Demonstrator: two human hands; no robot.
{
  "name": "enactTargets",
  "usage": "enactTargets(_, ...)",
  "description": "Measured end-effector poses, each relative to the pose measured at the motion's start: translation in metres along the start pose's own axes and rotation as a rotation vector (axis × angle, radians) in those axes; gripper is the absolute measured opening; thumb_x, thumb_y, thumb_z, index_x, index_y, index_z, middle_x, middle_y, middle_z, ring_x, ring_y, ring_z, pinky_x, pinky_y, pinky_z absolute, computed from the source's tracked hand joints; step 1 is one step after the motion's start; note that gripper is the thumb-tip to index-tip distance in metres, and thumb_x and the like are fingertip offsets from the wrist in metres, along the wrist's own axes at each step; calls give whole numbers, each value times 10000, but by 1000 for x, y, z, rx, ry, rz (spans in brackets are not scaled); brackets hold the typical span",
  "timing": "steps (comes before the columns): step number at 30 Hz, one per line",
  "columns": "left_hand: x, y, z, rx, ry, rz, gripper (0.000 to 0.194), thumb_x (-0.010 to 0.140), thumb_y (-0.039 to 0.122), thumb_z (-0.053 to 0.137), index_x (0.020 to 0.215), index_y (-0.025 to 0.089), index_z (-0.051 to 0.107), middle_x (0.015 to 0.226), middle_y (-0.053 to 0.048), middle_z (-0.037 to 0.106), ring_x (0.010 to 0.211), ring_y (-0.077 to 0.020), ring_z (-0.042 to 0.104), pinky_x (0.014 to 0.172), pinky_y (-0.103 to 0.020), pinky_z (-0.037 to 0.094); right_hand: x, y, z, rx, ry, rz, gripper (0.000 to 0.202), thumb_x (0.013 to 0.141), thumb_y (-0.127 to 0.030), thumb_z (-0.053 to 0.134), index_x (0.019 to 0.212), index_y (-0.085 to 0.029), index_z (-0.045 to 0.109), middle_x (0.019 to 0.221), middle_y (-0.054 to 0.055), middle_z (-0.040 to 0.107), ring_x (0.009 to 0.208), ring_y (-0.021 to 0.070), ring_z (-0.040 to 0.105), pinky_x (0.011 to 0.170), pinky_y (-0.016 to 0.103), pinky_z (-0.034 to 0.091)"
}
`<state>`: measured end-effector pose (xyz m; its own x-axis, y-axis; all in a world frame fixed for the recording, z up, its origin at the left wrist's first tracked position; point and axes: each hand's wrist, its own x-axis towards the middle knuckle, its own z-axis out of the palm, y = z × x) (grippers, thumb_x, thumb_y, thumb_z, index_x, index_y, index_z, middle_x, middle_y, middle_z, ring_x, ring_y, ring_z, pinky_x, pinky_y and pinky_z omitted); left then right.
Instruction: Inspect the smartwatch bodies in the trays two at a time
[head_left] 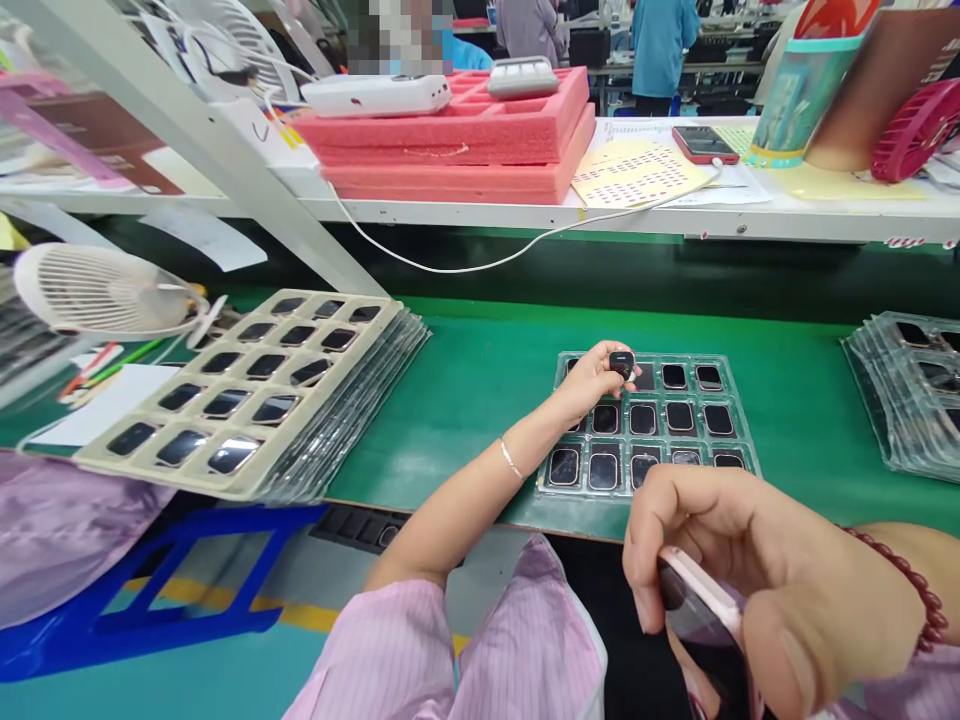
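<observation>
The left hand's [596, 380] grip pinches a small dark-faced device [621, 363] above the clear tray [744, 428], near the counter's [480, 390] front edge; green surface separates tray from left stack [341, 420] and right stack [870, 400]. The right hand [772, 570] clasps a pink-edged device [709, 630], closer in.

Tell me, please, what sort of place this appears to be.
It looks like a factory workshop, probably for small electronics: dark-screened square pieces sit in rows in a clear tray on a green workbench, a beige tray holds more, and people stand in the background.
</observation>
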<state>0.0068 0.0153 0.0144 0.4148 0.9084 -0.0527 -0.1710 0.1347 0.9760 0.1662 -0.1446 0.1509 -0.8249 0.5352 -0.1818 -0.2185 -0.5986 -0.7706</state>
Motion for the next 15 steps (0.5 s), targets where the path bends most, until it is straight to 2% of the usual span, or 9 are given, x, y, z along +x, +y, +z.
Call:
enactTargets(4, 0, -18, 0, 46, 33, -29, 430, 643, 79, 557, 1063, 164, 520, 899, -30, 700, 655, -102, 665, 557, -193, 425, -4, -3, 0, -60, -3, -35, 554, 654, -559, 854, 985, -194, 600, 897, 48, 627, 645, 105, 625, 528, 194, 512)
enactTargets(7, -3, -18, -1, 60, 48, 1, 394, 697, 106, 594, 1084, 161, 545, 894, -31, 699, 648, -98, 652, 560, -201, 428, 3, -3, -21, -100, 21, -153, 526, 726, -568, 807, 1042, -209, 588, 950, 63, 663, 662, 132, 674, 552, 226, 549)
enactTargets(9, -5, -18, -1, 74, 61, 31, 316, 730, 139, 617, 1042, 156, 566, 848, -22, 689, 622, -97, 628, 551, -207, 423, 16, -5, -51, -197, 134, -260, 423, 833, -541, 725, 1074, -215, 604, 1029, 90, 685, 743, 170, 716, 580, 250, 584)
enactTargets(11, -5, -19, 0, 86, 69, 58, 256, 745, 149, 624, 995, 153, 573, 792, -7, 666, 596, -100, 610, 542, -215, 423, 32, -7, -92, -323, 328, -361, 436, 864, -521, 695, 1158, -211, 612, 1181, 132, 672, 905, 221, 728, 664, 290, 621)
enactTargets(13, -5, -21, 1, 87, 64, 75, 260, 731, 119, 620, 983, 155, 566, 794, -1, 653, 607, -109, 616, 560, -228, 449, 47, -6, -135, -397, 453, -357, 460, 854, -466, 717, 1227, -229, 589, 1287, 130, 643, 983, 236, 724, 721, 310, 637)
enactTargets(15, -4, -23, 3, 71, 51, 87, 304, 701, 67, 602, 989, 156, 562, 843, -7, 652, 659, -115, 632, 619, -247, 496, 56, -1, -170, -432, 518, -321, 454, 855, -361, 721, 1259, -242, 554, 1300, 116, 647, 963, 218, 737, 715, 297, 640)
